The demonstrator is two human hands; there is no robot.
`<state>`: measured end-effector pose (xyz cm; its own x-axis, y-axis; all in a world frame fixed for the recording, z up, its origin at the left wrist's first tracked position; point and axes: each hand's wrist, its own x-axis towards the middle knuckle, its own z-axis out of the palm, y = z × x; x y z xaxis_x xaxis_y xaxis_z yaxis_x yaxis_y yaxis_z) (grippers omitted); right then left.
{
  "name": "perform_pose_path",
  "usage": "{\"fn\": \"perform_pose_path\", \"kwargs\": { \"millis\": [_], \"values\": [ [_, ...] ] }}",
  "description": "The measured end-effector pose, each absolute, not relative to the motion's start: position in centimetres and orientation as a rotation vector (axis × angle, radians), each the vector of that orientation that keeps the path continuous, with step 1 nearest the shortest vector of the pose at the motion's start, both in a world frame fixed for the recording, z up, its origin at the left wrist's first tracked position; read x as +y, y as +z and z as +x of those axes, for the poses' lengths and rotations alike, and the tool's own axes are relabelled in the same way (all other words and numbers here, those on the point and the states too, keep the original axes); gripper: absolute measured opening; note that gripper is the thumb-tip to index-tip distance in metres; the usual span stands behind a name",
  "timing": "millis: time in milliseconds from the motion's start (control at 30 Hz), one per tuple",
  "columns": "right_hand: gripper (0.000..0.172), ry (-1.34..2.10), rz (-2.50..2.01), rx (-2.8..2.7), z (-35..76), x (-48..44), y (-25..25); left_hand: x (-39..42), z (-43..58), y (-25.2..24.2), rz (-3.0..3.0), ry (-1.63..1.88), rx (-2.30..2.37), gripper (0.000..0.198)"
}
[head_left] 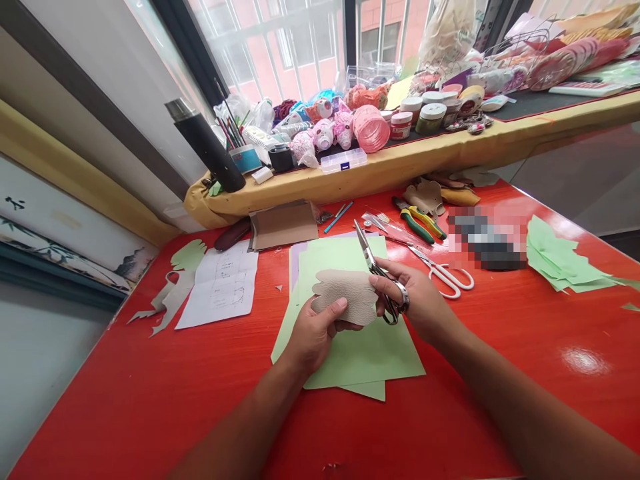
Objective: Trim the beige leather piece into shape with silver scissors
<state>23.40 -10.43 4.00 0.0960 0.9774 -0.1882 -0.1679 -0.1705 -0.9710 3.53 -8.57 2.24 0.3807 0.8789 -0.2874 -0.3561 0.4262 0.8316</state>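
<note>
Taking the beige piece (345,293) as the clock's centre, I see it held up over green sheets (355,363) on the red counter (125,407). The left hand (316,328) comes in from seven o'clock, its fingers pinching the piece, thumb on top. The right hand (411,293), at three, has its fingers through the handles of the dark scissors (366,244), blades pointing toward twelve; whether its thumb presses the piece's edge, I can't tell.

I'd judge this a trimming step, paused for a look or a turn; another cut would call for bringing the scalloped edge between the blades, fingertips clear.

White scissors (446,279) lie at two o'clock, pliers (421,221) at one, a printed sheet (220,287) at nine, green scraps (555,260) farther out near three. Nothing seems to block the hands, though loose sheets beneath could slip.
</note>
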Motion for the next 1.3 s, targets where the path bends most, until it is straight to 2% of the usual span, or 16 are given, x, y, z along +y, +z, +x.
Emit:
{"fn": "perform_pose_path", "kwargs": {
  "millis": [333, 533, 833, 967, 1100, 1300],
  "values": [
    [0.09, 1.32, -1.223, -0.914, 23.5, -10.3, 3.7, -8.7, 3.5, 2.7, 0.777, 0.889, 0.826, 0.044],
    [0.087, 1.291, -1.236, -0.92, 23.9, -10.3, 3.8, -7.9, 3.2, 2.4, 0.764, 0.951, 0.852, 0.047],
    [0.081, 1.253, -1.281, -0.887, 24.1, -10.1, 4.0, -7.5, 2.8, 1.8, 0.935, 0.973, 0.913, 0.033],
    [0.071, 1.232, -1.288, -0.891, 24.2, -10.1, 4.2, -7.5, 2.7, 1.8, 0.919, 0.983, 0.902, 0.03],
    [0.062, 1.247, -1.294, -0.925, 24.1, -10.3, 4.7, -7.1, 2.7, 2.0, 0.815, 1.042, 0.916, 0.038],
    [0.074, 1.35, -1.266, -0.969, 23.2, -10.4, 4.4, -7.5, 3.0, 1.9, 0.786, 1.114, 0.944, 0.04]
  ]
}}
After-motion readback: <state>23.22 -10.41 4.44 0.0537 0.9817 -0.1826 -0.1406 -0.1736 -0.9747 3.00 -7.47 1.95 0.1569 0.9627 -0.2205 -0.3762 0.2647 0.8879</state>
